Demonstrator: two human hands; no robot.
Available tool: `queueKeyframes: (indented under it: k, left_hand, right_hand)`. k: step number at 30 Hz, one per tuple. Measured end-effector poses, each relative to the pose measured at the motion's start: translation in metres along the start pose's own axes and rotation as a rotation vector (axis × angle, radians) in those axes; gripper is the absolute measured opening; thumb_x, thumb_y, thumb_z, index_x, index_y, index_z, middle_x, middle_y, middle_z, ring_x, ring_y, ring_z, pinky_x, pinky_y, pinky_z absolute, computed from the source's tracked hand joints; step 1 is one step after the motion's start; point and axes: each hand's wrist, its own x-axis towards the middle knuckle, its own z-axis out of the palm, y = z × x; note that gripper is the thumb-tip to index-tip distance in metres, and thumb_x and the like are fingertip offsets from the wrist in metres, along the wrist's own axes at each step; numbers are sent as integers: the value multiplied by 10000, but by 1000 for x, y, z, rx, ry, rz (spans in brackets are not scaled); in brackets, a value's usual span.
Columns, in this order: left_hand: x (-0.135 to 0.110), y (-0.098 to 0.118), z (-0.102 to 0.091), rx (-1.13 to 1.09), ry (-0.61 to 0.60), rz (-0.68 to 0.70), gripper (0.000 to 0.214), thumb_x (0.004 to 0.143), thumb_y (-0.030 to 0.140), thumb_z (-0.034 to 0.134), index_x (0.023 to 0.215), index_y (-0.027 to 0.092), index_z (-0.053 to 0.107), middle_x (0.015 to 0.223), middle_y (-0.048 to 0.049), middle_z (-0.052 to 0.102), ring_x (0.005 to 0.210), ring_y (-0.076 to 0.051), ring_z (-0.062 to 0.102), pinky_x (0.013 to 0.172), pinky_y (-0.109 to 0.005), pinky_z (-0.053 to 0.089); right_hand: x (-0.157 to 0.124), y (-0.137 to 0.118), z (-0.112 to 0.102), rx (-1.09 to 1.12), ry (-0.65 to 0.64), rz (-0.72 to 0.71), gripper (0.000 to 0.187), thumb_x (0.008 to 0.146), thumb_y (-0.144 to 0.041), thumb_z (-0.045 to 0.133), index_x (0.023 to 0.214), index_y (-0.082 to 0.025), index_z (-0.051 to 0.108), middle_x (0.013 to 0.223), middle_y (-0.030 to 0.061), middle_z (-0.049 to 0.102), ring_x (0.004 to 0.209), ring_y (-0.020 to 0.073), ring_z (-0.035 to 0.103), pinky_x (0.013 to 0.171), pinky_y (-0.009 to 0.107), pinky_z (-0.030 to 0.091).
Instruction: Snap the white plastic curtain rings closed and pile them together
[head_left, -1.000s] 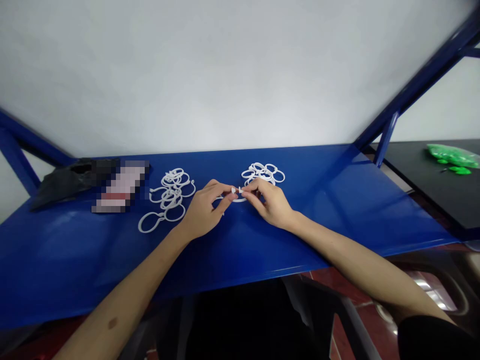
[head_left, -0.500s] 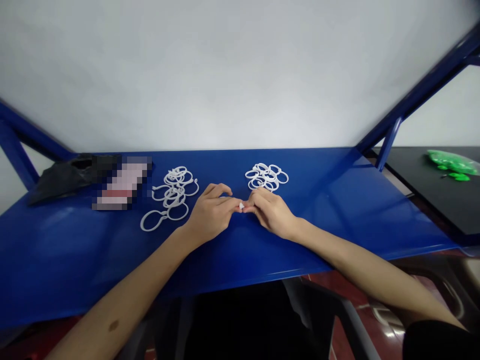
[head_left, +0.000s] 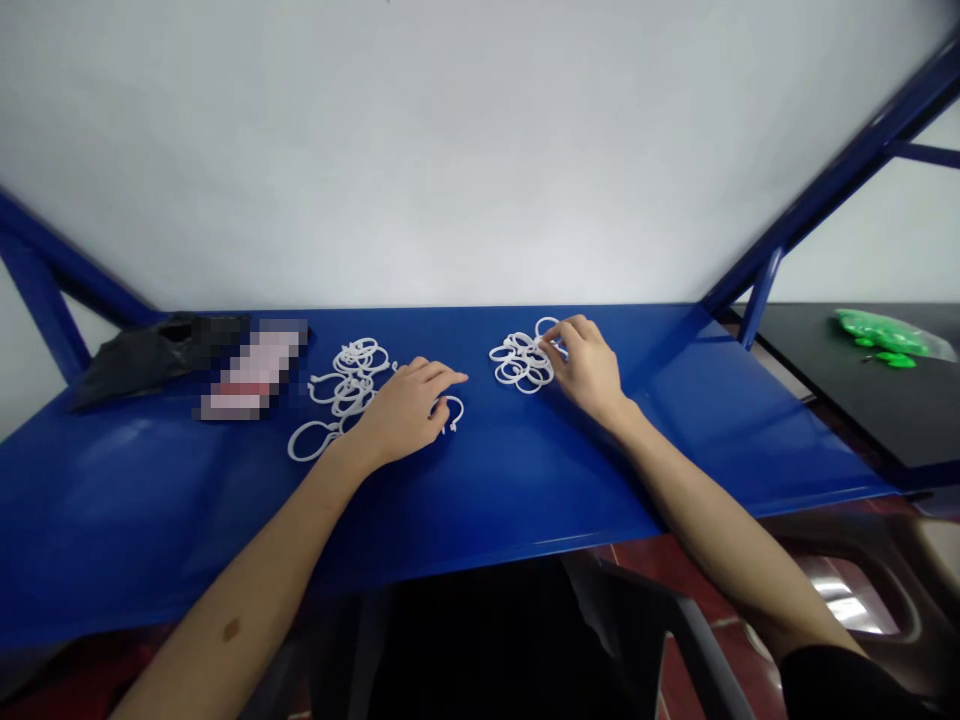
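Note:
My left hand hovers over the table with its index finger stretched out and its thumb bent. A white plastic ring with a gap and small clasp ends pokes out from under that thumb, and the rest of it is hidden by the hand. My right hand pinches at the right edge of a pile of white rings, its fingertips on a ring there. Beside and partly behind my left hand lie several linked white rings in a loose chain.
The blue table has a blue frame bar on the right. A black bag and a pixelated pinkish object lie at the left. Farther right, a black table bears a clear bag of green pieces.
My hands have parted from the small white piece they pinched together. The right hand moved up and right to the ring pile; the left drew slightly left, with an open ring now showing.

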Motion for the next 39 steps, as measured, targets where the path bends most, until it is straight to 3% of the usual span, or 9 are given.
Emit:
queueKeyframes:
  k: [3, 7, 13, 19, 22, 28, 32, 39]
  left_hand:
    - [-1, -6, 2, -10, -95, -8, 354, 938, 196, 450, 1219, 225, 663, 1200, -70, 671, 1089, -247, 553, 993, -470, 452]
    - [0, -11, 5, -6, -123, -32, 214, 963, 295, 509, 1019, 228, 705, 1097, -47, 696, 1013, -234, 568, 972, -454, 438]
    - [2, -12, 6, 68, -79, -26, 161, 950, 300, 543, 861, 216, 647, 929, -37, 699, 899, -224, 549, 860, -395, 429]
    - [3, -4, 2, 93, -37, -104, 149, 935, 278, 532, 821, 213, 603, 873, -33, 685, 889, -230, 556, 829, -383, 415]
    - [5, -3, 2, 58, 55, -187, 142, 914, 274, 537, 792, 212, 578, 842, -32, 669, 868, -225, 569, 823, -378, 425]
    - [6, 8, 8, 46, 256, -373, 133, 859, 252, 535, 735, 224, 494, 756, -25, 615, 776, -217, 566, 733, -358, 419]
    - [5, 21, 12, 93, 296, -359, 165, 852, 250, 541, 709, 229, 461, 715, -18, 595, 751, -218, 562, 748, -367, 411]
    - [4, 25, 20, 114, 262, -276, 149, 874, 233, 526, 742, 226, 457, 745, -13, 601, 802, -213, 566, 807, -378, 400]
  right_hand:
    - [2, 19, 3, -116, -23, 122, 167, 985, -313, 551, 942, -190, 656, 1014, 108, 633, 920, 246, 568, 607, 326, 478]
    - [2, 29, 11, -102, -54, 160, 174, 976, -323, 563, 946, -188, 669, 1006, 102, 628, 908, 234, 573, 621, 321, 490]
    - [1, 24, 12, -68, -150, 167, 118, 944, -298, 631, 987, -198, 675, 1040, 99, 637, 981, 257, 600, 719, 360, 533]
    - [0, 10, 7, -73, -83, 97, 178, 983, -323, 548, 1008, -195, 668, 1041, 108, 641, 995, 261, 593, 763, 382, 533]
    - [-3, -6, 1, 40, -79, 5, 192, 1004, -294, 497, 1031, -197, 660, 1050, 104, 655, 1007, 249, 597, 833, 396, 528]
    - [-12, -43, -1, 409, -310, -131, 202, 988, -360, 570, 1082, -200, 650, 1022, 69, 685, 942, 198, 640, 837, 346, 529]
    - [-15, -51, 3, 541, -360, -68, 250, 961, -414, 618, 1054, -185, 657, 945, 50, 692, 861, 172, 649, 771, 306, 516]
    - [-16, -54, 6, 639, -346, 8, 133, 964, -288, 571, 900, -189, 631, 832, 15, 677, 719, 123, 615, 678, 254, 482]
